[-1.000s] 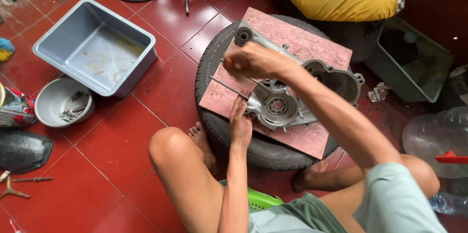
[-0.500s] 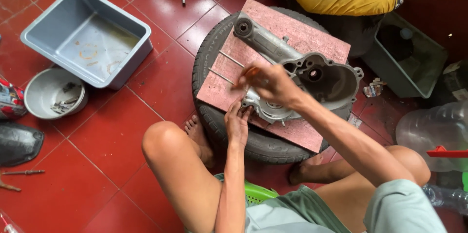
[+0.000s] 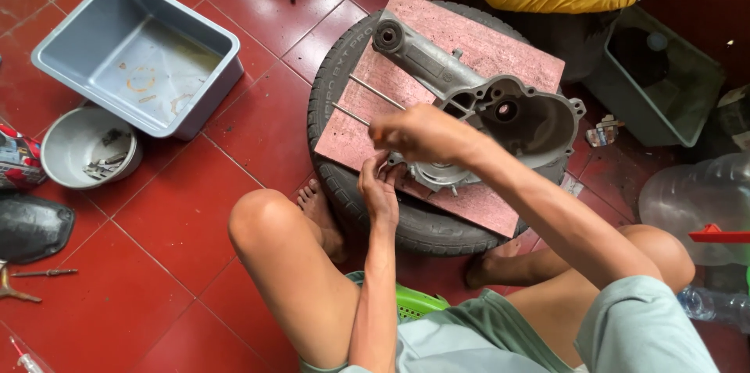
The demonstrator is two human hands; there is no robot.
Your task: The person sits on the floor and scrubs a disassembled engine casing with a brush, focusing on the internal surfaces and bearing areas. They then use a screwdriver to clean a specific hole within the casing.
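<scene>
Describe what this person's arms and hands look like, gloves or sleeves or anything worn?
Both hands are bare: no gloves on the left hand or the right hand, and no watch, ring or band that shows. The forearms are bare and slim. A grey-green short sleeve covers only the right upper arm.

I see a grey tub (image 3: 137, 53) on the red tiles, a round bowl (image 3: 87, 154) just beside it (small metal bits inside), a green bin (image 3: 664, 84) at right, and a clear bottle (image 3: 691, 201) below that.
</scene>
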